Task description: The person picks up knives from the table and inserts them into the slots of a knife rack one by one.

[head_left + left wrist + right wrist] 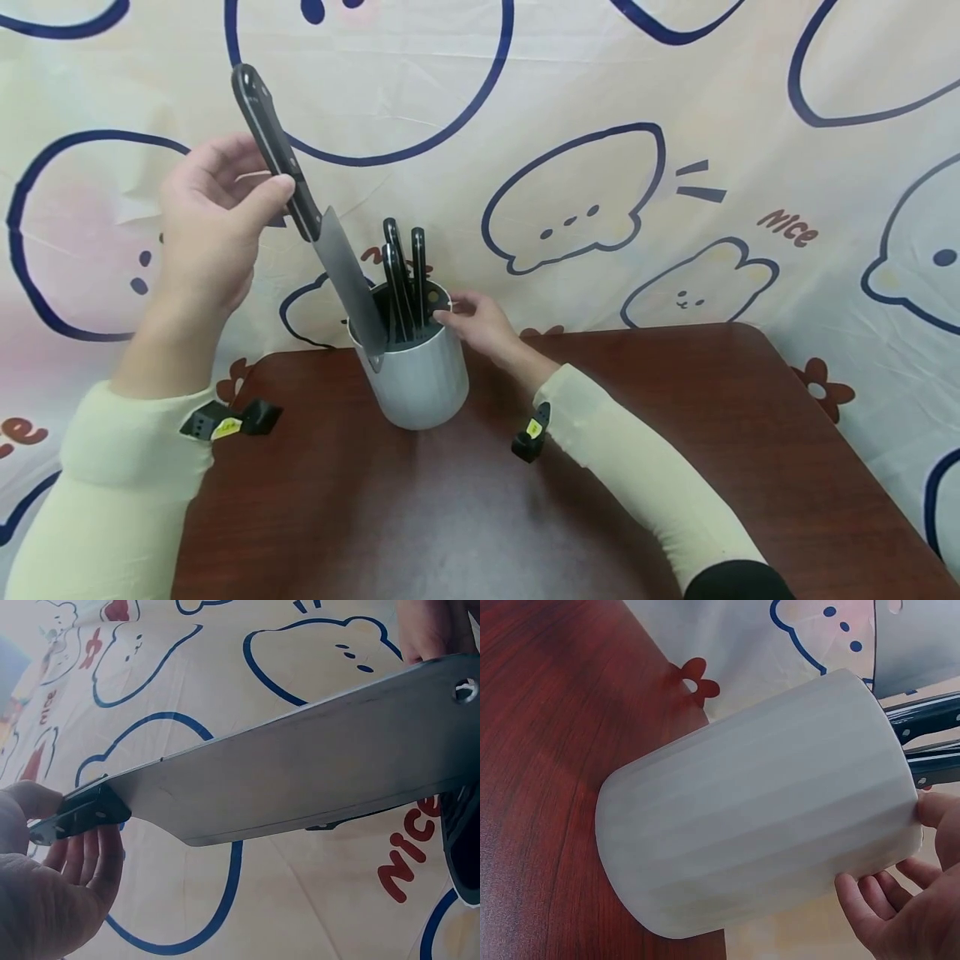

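Note:
My left hand (213,217) pinches the black riveted handle of a cleaver (348,279) between thumb and fingers. Its broad steel blade slants down to the right, and a hole near the tip shows in the left wrist view. That lower end overlaps the front-left rim of a white ribbed knife holder (420,387); whether they touch I cannot tell. Several black-handled knives (401,279) stand in the holder's dark insert. With its thumb at the rim and fingers against the outer wall, my right hand (483,325) grips the holder's right side.
The holder stands near the back edge of a dark reddish-brown table (465,517). Behind it hangs a pale curtain (585,83) printed with cartoon faces. Black cameras are strapped to both wrists.

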Tool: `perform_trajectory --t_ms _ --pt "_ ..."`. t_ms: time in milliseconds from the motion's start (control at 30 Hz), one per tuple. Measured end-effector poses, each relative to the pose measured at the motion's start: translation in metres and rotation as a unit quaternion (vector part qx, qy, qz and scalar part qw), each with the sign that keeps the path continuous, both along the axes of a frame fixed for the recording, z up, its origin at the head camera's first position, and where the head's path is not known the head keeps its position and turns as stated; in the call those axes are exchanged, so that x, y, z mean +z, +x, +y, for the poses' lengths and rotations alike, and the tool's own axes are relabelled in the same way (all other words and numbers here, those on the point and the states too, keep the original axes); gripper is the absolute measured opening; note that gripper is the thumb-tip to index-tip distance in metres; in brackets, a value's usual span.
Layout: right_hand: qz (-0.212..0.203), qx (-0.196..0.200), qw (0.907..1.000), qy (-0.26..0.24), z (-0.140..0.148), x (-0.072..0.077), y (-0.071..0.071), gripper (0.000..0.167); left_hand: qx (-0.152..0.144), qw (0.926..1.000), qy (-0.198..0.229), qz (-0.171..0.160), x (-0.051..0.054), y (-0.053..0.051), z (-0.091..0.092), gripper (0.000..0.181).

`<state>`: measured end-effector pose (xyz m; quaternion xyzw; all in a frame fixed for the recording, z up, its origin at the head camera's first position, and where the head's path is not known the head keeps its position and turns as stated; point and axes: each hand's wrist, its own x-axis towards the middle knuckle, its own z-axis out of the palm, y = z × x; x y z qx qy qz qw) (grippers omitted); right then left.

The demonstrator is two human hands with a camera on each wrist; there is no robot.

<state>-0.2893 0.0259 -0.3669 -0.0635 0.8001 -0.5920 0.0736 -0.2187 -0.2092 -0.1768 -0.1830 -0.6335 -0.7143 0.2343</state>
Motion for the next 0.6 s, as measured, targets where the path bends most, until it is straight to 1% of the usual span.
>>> perform_trajectory --t_ms 200,267,367,433,500,600 --pt "-0.002 -0.001 1.0 0.002 0.0 -0.001 0.0 0.052 0.003 0.9999 -0.005 -0.01 0.0 -0.01 0.005 0.038" --pt "-0.003 -0.001 1.0 0.001 0.0 -0.001 0.0 0.052 0.008 0.9998 -0.012 -0.015 0.0 -0.013 0.008 0.039" --pt "-0.005 0.0 1.0 0.001 0.0 0.0 0.0 0.053 0.022 0.999 -0.036 -0.019 -0.001 -0.017 0.012 0.04" --pt "-0.005 0.0 1.0 0.0 0.0 0.0 0.0 0.053 0.037 0.9975 -0.058 -0.016 -0.001 -0.02 0.015 0.04" --pt "-0.005 0.002 1.0 0.0 0.0 0.0 0.0 0.054 0.057 0.9945 -0.087 -0.01 -0.003 -0.023 0.017 0.04" --pt "-0.003 0.006 1.0 0.0 0.001 0.001 0.001 0.054 0.079 0.9898 -0.119 -0.008 -0.005 -0.027 0.018 0.041"
